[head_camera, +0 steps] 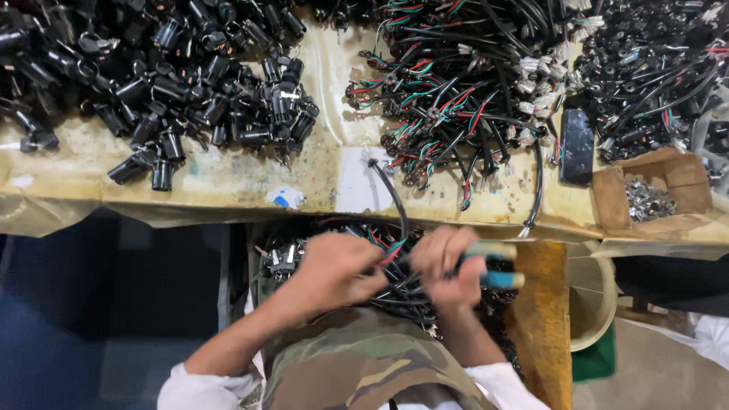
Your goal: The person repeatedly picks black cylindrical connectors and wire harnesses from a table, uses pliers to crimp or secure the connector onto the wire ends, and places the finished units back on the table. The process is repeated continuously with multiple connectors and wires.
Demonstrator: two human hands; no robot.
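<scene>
With heaps of black plugs (175,83) and wired leads (463,91) on the far bench (228,182), the left hand (334,269) pinches one lead's wires (391,254) – the right hand (448,266) is closed round blue-handled pliers (493,266) – over a near box of more (395,292).

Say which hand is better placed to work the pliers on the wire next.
Right. The right hand already grips the blue-handled pliers, while the left hand pinches the coloured wire ends beside it, steadying them. That is probably how the work divides.
</scene>
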